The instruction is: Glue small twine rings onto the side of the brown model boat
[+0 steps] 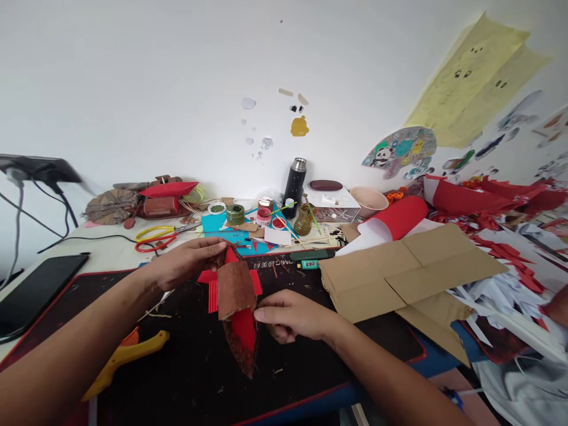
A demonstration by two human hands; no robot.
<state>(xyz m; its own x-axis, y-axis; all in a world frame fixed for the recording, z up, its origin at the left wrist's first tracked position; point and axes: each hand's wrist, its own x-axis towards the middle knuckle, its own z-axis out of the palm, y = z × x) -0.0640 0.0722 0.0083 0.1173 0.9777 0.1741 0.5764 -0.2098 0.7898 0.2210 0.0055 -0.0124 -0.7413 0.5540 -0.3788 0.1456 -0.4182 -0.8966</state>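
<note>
A small cardboard boat, with a red inside and a curved brown canopy over its middle, is held over the black desk mat. My left hand pinches its far end between thumb and fingers. Red ribbed strips stick out from under the canopy on both sides. At the boat's right edge, just below the canopy, my right hand is closed with thumb and forefinger against the rim. Those fingertips partly hide the edge, and its other fingers are curled in.
Left of the boat lies a yellow-handled tool with an orange part. Behind are scissors, paint jars and a black flask. Cardboard sheets cover the right side, beside paper scraps. A phone rests at left.
</note>
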